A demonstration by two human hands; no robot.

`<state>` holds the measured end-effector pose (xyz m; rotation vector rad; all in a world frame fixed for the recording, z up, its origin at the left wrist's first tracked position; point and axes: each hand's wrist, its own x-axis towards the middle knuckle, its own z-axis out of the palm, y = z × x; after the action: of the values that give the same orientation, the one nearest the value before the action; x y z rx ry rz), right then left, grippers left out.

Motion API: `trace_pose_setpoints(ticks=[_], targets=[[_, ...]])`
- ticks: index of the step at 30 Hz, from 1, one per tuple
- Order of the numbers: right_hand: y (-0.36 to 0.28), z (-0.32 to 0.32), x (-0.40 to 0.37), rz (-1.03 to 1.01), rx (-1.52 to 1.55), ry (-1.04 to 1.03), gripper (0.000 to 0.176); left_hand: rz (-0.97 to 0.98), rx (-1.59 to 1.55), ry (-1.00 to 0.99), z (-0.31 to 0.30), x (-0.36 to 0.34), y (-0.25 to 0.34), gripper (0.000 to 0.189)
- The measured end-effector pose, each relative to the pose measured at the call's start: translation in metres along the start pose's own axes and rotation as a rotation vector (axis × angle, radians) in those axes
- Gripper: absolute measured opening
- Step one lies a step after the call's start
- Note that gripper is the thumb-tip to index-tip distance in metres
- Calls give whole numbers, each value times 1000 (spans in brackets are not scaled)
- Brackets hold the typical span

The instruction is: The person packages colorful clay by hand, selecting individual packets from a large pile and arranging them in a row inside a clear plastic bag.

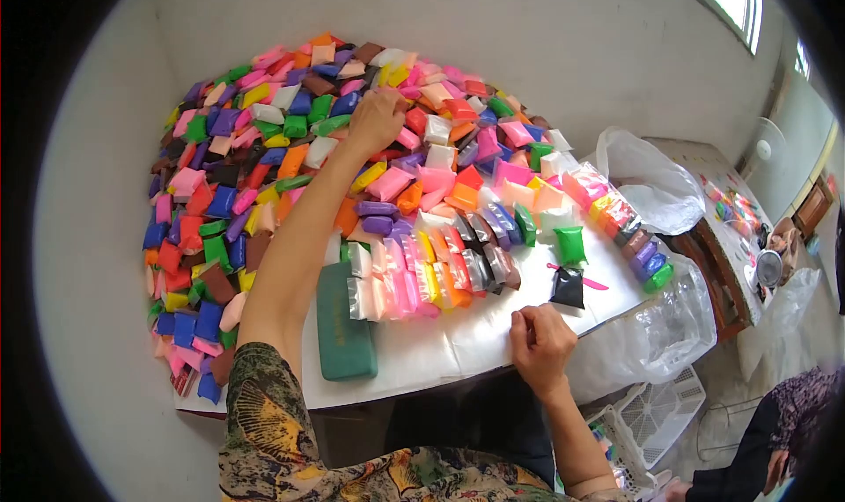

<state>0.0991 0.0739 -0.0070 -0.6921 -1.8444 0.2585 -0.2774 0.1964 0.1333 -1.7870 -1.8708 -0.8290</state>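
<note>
My left hand reaches far into a big heap of small coloured packets, in soft clear wrappers. Its fingers are curled down among them beside a yellow packet; what they grip, if anything, is hidden. My right hand rests at the table's near edge with fingers curled in and nothing visible in them. Beyond it lie a black packet, a green packet and a pink plastic tool. Rows of packets, sorted by colour, stand between my arms beside a dark green box.
A clear bag filled with packets lies at the table's right side. Crumpled plastic bags hang near it. White plastic crates stand on the floor. Another person's dark sleeve shows at lower right, near a second table.
</note>
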Motion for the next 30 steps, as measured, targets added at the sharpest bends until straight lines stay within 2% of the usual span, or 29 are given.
trace_pose_setpoints(ticks=[2, 5, 8, 11, 15, 22, 25, 28, 30], targets=[[0, 0, 0, -9, 11, 7, 11, -52, -66, 72, 17, 11, -1, 20], [1, 0, -1, 1, 3, 4, 11, 147, 14, 21, 35, 19, -19, 23], [0, 0, -1, -7, -3, 12, 11, 242, 279, -131, 20, 2, -3, 25], [2, 1, -1, -45, -1, 16, 10, 251, 340, -224, 17, -10, -1, 27], [4, 2, -3, -45, -29, 14, 10, 399, 498, -83, 38, -12, -18, 23], [5, 2, -2, -41, -12, 39, 11, 340, 365, -148, 24, -24, -13, 22], [4, 2, -3, -39, -14, 33, 11, 255, 338, -192, 24, -31, -13, 26], [5, 2, -2, -46, -22, 31, 11, 139, 287, -322, 19, -27, -11, 33], [4, 2, -3, -46, -22, 31, 11, 160, 216, -275, 18, -26, -12, 36]])
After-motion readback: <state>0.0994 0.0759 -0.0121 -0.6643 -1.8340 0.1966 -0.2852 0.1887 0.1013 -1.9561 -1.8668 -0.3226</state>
